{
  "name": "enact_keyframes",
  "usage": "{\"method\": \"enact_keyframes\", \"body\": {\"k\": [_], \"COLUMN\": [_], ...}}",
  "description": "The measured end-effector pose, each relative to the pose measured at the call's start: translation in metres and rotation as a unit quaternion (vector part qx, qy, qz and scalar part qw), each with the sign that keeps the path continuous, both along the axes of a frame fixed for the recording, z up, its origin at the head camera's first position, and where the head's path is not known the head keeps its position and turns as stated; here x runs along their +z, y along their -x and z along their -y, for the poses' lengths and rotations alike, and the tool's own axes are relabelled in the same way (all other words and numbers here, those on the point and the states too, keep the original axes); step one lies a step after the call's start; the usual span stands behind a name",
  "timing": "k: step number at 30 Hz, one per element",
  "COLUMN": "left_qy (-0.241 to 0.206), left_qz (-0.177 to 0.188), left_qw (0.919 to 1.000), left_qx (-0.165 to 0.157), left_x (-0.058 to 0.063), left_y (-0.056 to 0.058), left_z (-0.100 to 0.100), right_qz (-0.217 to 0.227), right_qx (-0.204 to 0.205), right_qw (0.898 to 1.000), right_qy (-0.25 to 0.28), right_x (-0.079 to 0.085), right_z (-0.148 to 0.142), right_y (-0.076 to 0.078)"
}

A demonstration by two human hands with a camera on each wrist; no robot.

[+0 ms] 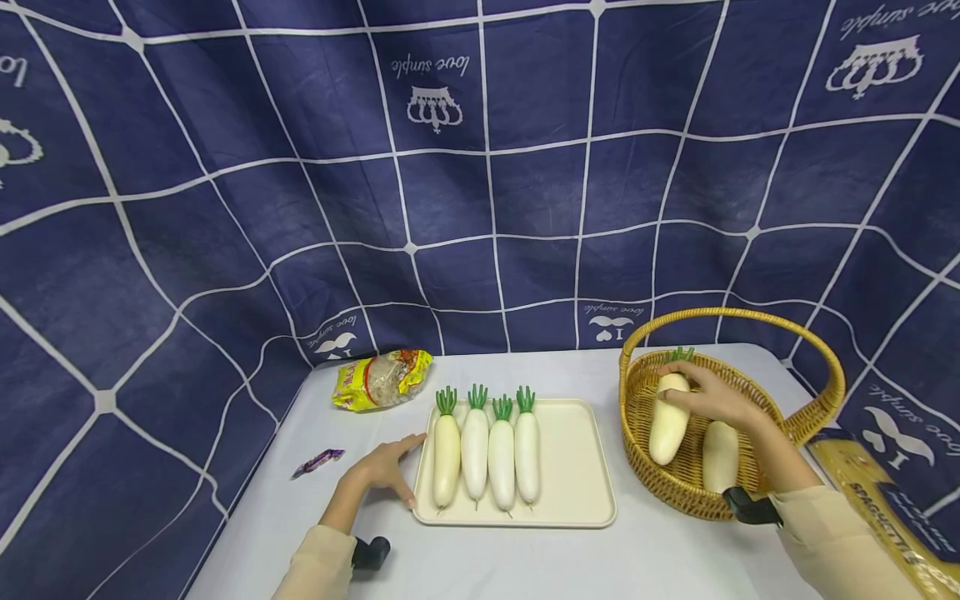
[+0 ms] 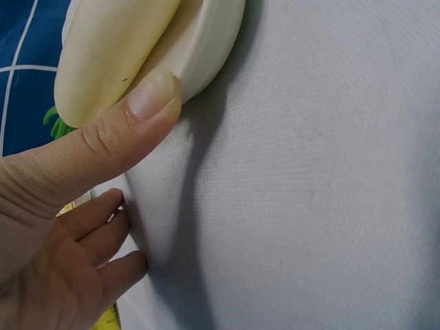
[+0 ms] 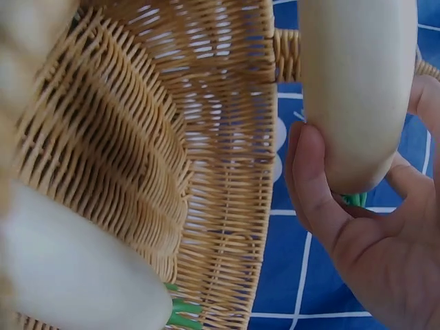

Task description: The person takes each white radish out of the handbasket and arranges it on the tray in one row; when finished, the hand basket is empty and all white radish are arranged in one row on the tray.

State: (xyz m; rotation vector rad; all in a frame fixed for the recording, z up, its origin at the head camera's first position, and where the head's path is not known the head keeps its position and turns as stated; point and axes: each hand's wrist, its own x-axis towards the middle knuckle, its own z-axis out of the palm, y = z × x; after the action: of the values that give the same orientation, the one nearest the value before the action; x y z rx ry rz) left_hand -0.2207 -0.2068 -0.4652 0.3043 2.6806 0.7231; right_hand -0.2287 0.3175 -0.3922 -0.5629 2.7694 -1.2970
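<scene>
My right hand [image 1: 708, 397] grips a white radish [image 1: 669, 432] near its green-topped end, holding it over the wicker basket [image 1: 636, 433]. In the right wrist view, the fingers and thumb lie on either side of that radish [image 3: 359, 89]. A second radish [image 1: 721, 458] lies inside the basket, partly hidden by my forearm. My left hand [image 1: 384, 468] is spread at the left edge of the cream tray [image 1: 570, 462]. Its thumb [image 2: 130, 120] rests at the tray's rim, close beside the leftmost radish [image 1: 446, 462]. Several radishes [image 1: 501, 467] lie side by side on the tray, green tops pointing away from me.
A yellow plastic packet [image 1: 382, 380] lies behind the tray to the left, with a small purple wrapper [image 1: 317, 463] nearer me. The basket's tall handle [image 1: 731, 312] arches above it. A spaghetti bag [image 1: 885, 508] sits at the right edge. Blue checked cloth [image 1: 525, 208] hangs behind.
</scene>
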Motion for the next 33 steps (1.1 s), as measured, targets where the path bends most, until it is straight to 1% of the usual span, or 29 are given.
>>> {"method": "enact_keyframes", "body": {"k": [4,8,11,16,23,28,33], "left_qy": [0.003,0.003,0.003,0.004,0.003,0.0,-0.001], "left_qz": [0.002,0.001,-0.002,-0.005,-0.005,-0.006,-0.005], "left_qw": [1.0,1.0,1.0,1.0,1.0,1.0,1.0], "left_qx": [0.001,0.0,-0.002,-0.004,-0.001,-0.001,-0.001], "left_x": [0.0,0.0,0.0,0.0,0.0,0.0,0.0], "left_y": [0.001,0.0,0.001,0.001,0.0,0.0,-0.001], "left_z": [-0.001,0.0,0.0,0.0,0.001,0.0,0.0], "right_qz": [0.006,-0.007,-0.005,0.001,-0.044,-0.035,-0.025], "right_qx": [-0.008,-0.002,0.004,0.023,0.062,0.069,0.092], "right_qw": [1.0,1.0,1.0,1.0,0.997,0.997,0.995], "right_qy": [0.001,-0.006,-0.004,-0.003,-0.001,0.011,0.013], "right_x": [0.004,0.006,0.008,0.005,0.003,0.003,0.003], "right_z": [0.004,0.009,0.014,0.021,0.029,0.037,0.044], "right_y": [-0.011,-0.02,-0.027,-0.035,-0.046,-0.052,-0.056]}}
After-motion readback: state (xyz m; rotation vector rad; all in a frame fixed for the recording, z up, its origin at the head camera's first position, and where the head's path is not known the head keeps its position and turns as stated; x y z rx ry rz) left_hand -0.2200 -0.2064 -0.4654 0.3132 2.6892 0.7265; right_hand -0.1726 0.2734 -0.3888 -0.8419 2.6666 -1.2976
